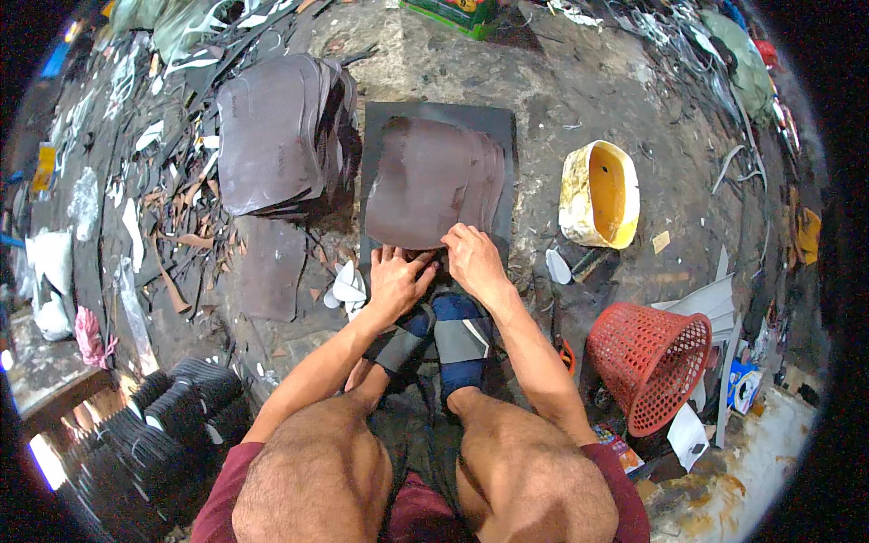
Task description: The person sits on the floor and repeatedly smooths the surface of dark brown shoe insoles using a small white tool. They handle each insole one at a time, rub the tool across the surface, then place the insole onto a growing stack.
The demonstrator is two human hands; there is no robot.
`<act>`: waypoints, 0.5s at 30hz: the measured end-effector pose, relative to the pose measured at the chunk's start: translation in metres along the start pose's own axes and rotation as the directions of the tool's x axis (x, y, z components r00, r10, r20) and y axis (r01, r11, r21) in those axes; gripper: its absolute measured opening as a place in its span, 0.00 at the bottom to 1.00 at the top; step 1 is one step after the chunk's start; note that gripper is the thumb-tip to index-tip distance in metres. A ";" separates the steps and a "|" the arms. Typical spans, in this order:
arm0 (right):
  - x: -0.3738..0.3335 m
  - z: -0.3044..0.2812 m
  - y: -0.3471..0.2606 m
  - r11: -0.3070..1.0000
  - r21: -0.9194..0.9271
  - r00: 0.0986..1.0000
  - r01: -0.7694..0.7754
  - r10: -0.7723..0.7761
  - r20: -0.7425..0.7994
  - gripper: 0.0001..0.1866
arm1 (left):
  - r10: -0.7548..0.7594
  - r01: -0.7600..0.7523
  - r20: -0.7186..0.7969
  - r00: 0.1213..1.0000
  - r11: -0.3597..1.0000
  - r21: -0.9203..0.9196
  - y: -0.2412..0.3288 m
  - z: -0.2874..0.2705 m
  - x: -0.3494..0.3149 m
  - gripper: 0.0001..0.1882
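Note:
A small fanned stack of dark brown, leather-like sheets [425,176] lies on a black mat [507,136] in front of me. My right hand [475,264] has its fingers closed at the stack's near right corner, pinching the sheet edge there. Beside it, my left hand [401,282] rests with fingers apart against the near edge of the sheets; its fingertips are partly hidden. A taller pile of the same brown sheets [272,136] stands to the left. One loose brown sheet [273,281] lies nearer, next to several white oval pieces [348,285].
On the right are a yellow-stained open container [575,195], a white oval piece [558,266] and a tipped red plastic basket [625,353]. Bundled black pieces [172,425] sit at lower left. Scraps [181,195] litter the left floor; a green box [462,18] stands far off.

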State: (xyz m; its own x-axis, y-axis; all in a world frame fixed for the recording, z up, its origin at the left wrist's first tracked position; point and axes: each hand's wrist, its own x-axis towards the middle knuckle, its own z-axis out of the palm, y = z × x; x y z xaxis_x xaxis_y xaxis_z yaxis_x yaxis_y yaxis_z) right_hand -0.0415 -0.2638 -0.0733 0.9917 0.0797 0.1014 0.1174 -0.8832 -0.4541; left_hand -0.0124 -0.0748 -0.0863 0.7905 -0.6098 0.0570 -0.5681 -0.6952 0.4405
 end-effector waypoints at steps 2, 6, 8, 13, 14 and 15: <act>0.001 0.001 -0.002 0.997 0.030 0.997 -0.071 0.070 0.012 0.05 | -0.053 0.053 -0.020 0.998 0.999 -0.003 0.006 -0.001 -0.002 0.17; -0.005 0.002 -0.002 0.997 -0.034 0.997 -0.069 0.070 0.019 0.09 | -0.502 0.342 -0.089 0.860 0.696 -0.631 0.002 0.000 -0.004 0.18; -0.005 -0.005 -0.012 0.997 -0.048 0.998 -0.060 0.060 0.015 0.14 | -0.894 0.389 0.212 0.396 -0.046 -0.920 -0.013 -0.009 0.012 0.31; 0.003 -0.008 -0.026 0.968 0.015 0.961 -0.250 0.246 0.124 0.22 | -0.569 0.487 0.146 0.809 0.511 -0.709 -0.035 -0.033 0.034 0.36; 0.006 -0.004 -0.014 0.941 0.071 0.938 -0.332 0.321 0.131 0.21 | -0.430 0.386 0.049 0.901 0.747 -0.541 -0.031 -0.033 0.040 0.38; 0.002 0.007 0.006 0.903 0.320 0.946 -0.286 0.320 -0.056 0.17 | -0.398 0.340 0.097 0.912 0.605 -0.719 -0.023 -0.033 0.042 0.36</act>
State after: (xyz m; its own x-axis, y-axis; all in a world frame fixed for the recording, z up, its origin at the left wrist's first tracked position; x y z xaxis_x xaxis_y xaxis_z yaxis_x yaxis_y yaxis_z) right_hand -0.0380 -0.2657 -0.0825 0.9725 -0.2330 0.0004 -0.1608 -0.6723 -0.7226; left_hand 0.0414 -0.0716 -0.0651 0.9250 -0.3166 -0.2101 0.0900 -0.3548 0.9306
